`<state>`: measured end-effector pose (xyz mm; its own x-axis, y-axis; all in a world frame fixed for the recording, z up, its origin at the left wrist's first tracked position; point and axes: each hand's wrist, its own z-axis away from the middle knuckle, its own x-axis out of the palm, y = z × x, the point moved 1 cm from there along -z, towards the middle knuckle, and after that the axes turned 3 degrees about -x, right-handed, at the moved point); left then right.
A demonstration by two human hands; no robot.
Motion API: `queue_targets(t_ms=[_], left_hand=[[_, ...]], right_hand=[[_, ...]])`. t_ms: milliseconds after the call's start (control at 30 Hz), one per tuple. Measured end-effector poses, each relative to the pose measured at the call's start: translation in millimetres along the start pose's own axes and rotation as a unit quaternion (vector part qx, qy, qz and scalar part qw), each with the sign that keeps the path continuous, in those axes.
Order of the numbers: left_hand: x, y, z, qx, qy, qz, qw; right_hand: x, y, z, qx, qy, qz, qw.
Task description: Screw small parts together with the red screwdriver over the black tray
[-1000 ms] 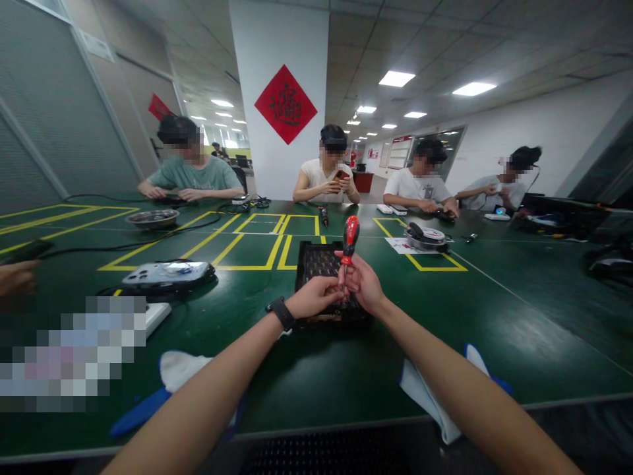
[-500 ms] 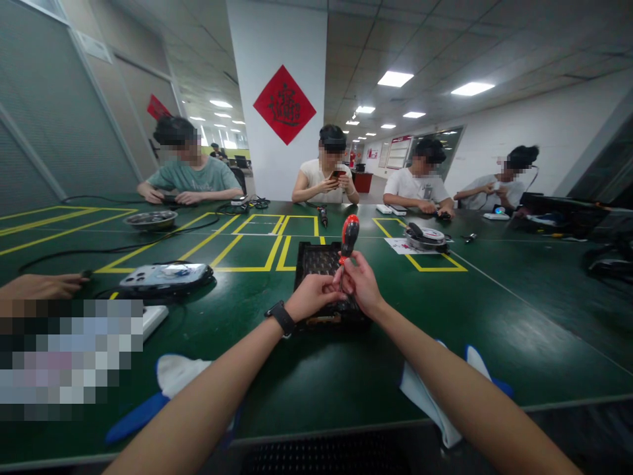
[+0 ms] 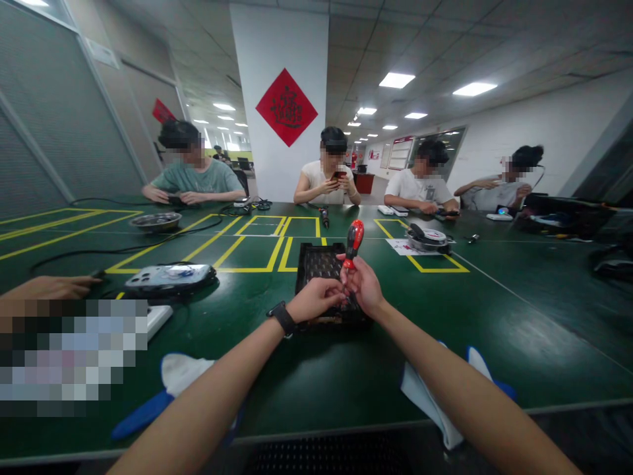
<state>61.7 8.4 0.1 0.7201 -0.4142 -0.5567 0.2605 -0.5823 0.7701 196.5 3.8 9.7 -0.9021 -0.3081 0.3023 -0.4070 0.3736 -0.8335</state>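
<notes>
A screwdriver (image 3: pixel 354 241) with a red and black handle stands nearly upright, slightly tilted, handle up. My right hand (image 3: pixel 364 285) is closed on it just below the handle. My left hand (image 3: pixel 316 300), with a dark watch (image 3: pixel 281 319) on its wrist, pinches its fingertips together near the screwdriver's lower end; what lies between them is too small to make out. Both hands are above a black tray (image 3: pixel 307 257) with a patterned inside. They cover its near part and the tool's tip.
White and blue gloves (image 3: pixel 185 375) lie beneath my forearms, left and right. At left are a phone-like device (image 3: pixel 171 277) and another person's hand (image 3: pixel 54 289). A metal bowl (image 3: pixel 155 221), a cable and a round metal object (image 3: pixel 426 239) lie farther off. Several people sit opposite.
The screwdriver's handle has shifted slightly right and down, turning a little in my right hand. Both hands stay over the tray. The view has swung slightly.
</notes>
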Motion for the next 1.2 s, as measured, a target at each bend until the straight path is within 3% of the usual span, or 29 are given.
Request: queue_targets(t_ms=[133, 333, 667, 867, 1067, 1200], left_hand=[[-0.6, -4, -1, -0.027, 0.036, 0.012, 0.999], [-2.0, -9, -2, -0.043, 0.041, 0.051, 0.997], [-1.4, -4, -1, -0.048, -0.046, 0.153, 0.986], [-1.6, -9, -3, -0.065, 0.011, 0.093, 0.994], [-2.2, -10, -4, -0.069, 0.013, 0.104, 0.992], [-1.1, -9, -2, -0.048, -0.014, 0.127, 0.991]], right_hand=[[2, -2, 0, -0.005, 0.017, 0.017, 1.000], [2, 1, 0, -0.012, 0.010, 0.052, 0.999], [4, -5, 1, -0.010, -0.015, 0.057, 0.998], [4, -6, 1, -0.023, -0.002, 0.097, 0.995], [10, -5, 2, -0.035, -0.002, 0.088, 0.995], [10, -3, 2, -0.032, 0.003, 0.088, 0.996]])
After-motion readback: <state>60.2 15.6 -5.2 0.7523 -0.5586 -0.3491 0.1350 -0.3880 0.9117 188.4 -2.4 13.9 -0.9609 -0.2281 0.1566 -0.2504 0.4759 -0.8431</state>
